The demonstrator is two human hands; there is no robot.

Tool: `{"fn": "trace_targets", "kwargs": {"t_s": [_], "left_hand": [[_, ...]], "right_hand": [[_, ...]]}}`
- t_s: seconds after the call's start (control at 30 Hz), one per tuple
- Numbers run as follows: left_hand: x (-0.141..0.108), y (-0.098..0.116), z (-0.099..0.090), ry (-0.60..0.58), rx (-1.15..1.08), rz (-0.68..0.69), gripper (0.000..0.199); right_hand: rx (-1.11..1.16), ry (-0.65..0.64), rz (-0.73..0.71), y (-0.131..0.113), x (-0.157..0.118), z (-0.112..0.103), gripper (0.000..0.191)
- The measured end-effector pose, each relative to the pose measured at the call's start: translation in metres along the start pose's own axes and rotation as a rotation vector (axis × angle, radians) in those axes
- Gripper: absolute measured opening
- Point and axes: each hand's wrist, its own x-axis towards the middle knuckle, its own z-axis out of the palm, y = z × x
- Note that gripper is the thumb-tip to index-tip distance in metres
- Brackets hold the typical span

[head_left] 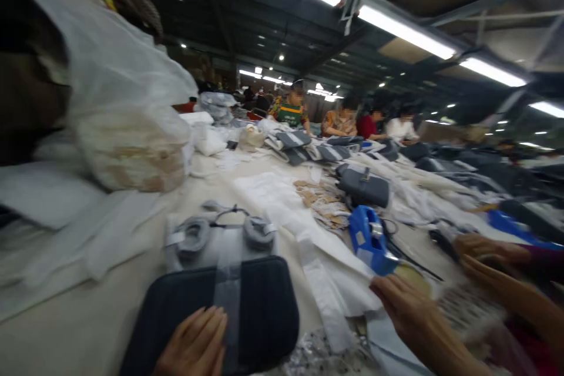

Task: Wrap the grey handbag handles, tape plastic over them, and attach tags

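My left hand (196, 341) lies flat on a dark padded case (268, 311), its fingers straight and side by side. A clear strip (228, 282) runs across the case and up between two grey coiled straps (194, 236). Off to the right, my right hand (399, 302) is closed, fingertips together at the right edge of a white sheet (335, 258); what they pinch is too blurred to make out. Just above that hand stands a blue tape dispenser (368, 235).
A co-worker's hands (493, 252) are close on the right. A large translucent bag (132, 129) fills the left side. Brown pieces (321, 202) and a grey rolled bag (363, 185) lie beyond the sheet. Several people work farther back.
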Motion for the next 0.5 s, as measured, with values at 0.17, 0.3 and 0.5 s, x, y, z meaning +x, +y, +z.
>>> {"fn": "trace_targets", "kwargs": {"t_s": [0.17,0.3,0.5], "left_hand": [[0.025,0.011,-0.025,-0.341,0.074,0.033,0.032],[0.017,0.012,-0.027,-0.393,0.076,-0.023,0.033],[0.009,0.015,-0.02,-0.364,0.031,-0.083,0.033]], "right_hand": [[0.098,-0.443,-0.603,-0.106,0.072,-0.009,0.022],[0.004,-0.667,-0.898,-0.174,0.124,0.024,0.017],[-0.206,-0.65,-1.075,-0.2,0.169,0.089,0.011]]}}
